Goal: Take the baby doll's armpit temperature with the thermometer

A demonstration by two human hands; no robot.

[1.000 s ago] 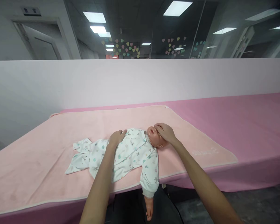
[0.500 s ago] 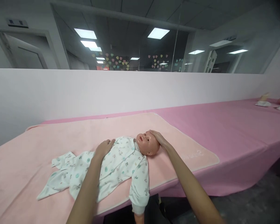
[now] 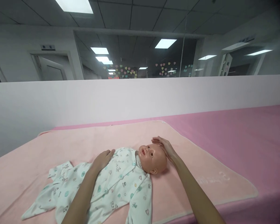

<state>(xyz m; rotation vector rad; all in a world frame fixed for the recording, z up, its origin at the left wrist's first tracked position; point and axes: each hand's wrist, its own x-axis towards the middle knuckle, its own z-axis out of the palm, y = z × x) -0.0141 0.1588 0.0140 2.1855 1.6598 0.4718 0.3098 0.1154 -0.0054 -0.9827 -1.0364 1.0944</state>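
Counting left to right, we see one left hand [image 3: 104,159] open flat on the one doll [image 3: 120,183], which lies on one peach blanket [image 3: 84,141]; one right hand [image 3: 166,148], loosely open, curved at the doll's head; right of the doll, pale blanket lettering [image 3: 213,178] we can't read.

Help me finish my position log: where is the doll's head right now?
In the head view, the doll's head lies just right of centre on the peach blanket, between the printed outfit and the person's right hand.
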